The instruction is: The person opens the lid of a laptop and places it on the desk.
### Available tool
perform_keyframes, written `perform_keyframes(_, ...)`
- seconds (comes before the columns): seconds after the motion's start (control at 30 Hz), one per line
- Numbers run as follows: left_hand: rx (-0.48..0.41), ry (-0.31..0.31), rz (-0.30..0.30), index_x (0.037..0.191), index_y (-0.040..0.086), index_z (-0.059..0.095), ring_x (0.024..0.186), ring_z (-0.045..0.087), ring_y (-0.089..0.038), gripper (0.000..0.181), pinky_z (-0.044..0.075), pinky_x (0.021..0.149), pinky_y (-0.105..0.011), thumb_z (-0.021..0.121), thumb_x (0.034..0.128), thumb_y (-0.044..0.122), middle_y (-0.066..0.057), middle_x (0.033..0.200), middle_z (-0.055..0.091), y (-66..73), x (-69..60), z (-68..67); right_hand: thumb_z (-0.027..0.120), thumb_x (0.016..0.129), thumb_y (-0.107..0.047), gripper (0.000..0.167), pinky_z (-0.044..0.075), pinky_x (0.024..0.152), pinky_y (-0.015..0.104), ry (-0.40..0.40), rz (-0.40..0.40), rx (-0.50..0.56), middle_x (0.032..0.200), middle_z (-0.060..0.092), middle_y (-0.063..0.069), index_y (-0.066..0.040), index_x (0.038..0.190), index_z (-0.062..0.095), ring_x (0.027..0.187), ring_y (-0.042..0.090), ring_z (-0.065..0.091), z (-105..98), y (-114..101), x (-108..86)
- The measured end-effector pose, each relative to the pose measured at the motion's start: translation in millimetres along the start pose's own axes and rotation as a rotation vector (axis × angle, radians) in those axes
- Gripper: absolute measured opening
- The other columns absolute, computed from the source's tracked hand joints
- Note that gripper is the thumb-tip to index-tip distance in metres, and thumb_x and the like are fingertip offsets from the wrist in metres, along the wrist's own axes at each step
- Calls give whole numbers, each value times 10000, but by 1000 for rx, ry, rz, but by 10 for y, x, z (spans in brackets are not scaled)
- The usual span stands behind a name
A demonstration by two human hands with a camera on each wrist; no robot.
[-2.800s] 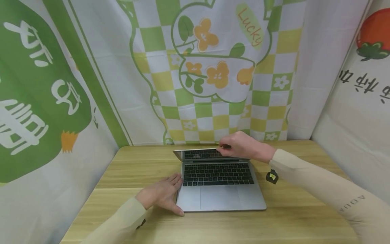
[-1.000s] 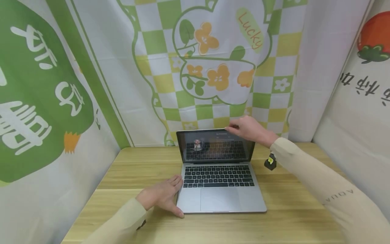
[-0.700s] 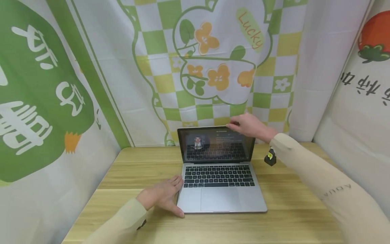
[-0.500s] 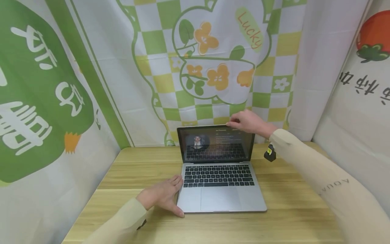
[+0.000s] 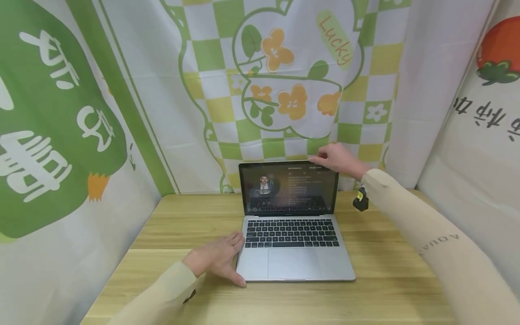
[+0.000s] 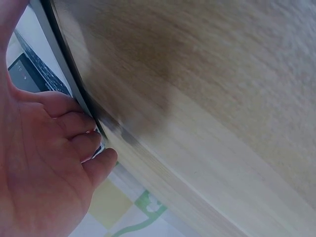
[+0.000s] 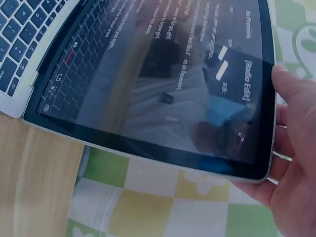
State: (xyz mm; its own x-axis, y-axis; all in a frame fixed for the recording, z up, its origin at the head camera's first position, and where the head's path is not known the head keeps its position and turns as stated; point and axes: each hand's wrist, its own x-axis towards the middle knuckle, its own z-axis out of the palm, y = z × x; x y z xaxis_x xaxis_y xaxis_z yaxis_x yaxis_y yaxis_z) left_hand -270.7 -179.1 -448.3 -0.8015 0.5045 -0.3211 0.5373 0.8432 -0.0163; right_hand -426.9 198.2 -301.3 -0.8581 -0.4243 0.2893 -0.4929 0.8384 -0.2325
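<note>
A silver laptop (image 5: 294,264) stands on the wooden table, its lid raised and the lit screen (image 5: 290,187) showing a portrait and lines of text. At the lid's top edge, toward the right corner, my right hand (image 5: 339,159) pinches the rim. In the right wrist view, the thumb (image 7: 289,81) is on the screen side and the fingers lie behind the lid. My left hand (image 5: 217,258) rests against the left side of the laptop base, thumb near the front corner. The left wrist view shows the fingers (image 6: 74,123) loosely bent along that edge.
The wooden table (image 5: 162,266) carries the laptop near its middle. Behind it hangs a green and white checked curtain (image 5: 227,108), close to the lid. Printed cloths (image 5: 53,113) line the sides. A small black device (image 5: 360,200) hangs at the right wrist.
The laptop lid has swung up and back from nearly closed to upright, with my right hand rising at its top edge. The screen has lit up. My left hand stays at the base.
</note>
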Motion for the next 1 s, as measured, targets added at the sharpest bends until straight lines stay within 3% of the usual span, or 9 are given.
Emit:
perform_keyframes(0.27,3,2,-6,1548,35,249,1522,193,-291,1320,255,1232,-403,583,615,907,-147,1641,182,-11,9,-11,602,959,-432,509,308,494,279,54,78,72,483,362,-49,-144,563,464,473,124,312,55,140,40)
perform_keyframes(0.43,-3,-5,-8,1551,41,242,1523,187,-293,1326,252,1232,-408,579,610,912,-144,1642,178,3,5,-13,590,937,-523,558,297,479,271,35,171,118,476,334,-59,-155,542,448,469,115,286,102,234,65)
perform_keyframes(0.7,4,-5,-14,1554,49,237,1524,183,-291,1328,247,1232,-407,571,607,918,-139,1644,174,11,-2,-10,592,899,-601,580,331,472,268,-4,262,181,483,350,-69,-163,553,435,466,111,329,117,299,124)
perform_keyframes(0.87,0,-7,-14,1552,46,242,1522,191,-291,1325,254,1230,-405,571,610,917,-140,1642,179,13,-4,-4,614,885,-602,590,346,452,268,-13,330,279,481,297,-81,-172,564,368,431,107,336,129,327,124)
perform_keyframes(1.0,-13,-5,-18,1550,39,247,1522,194,-291,1321,261,1228,-408,587,612,905,-145,1641,184,13,-6,-5,599,871,-645,583,436,469,293,-4,420,365,551,321,-62,-159,631,384,475,125,402,196,342,95)
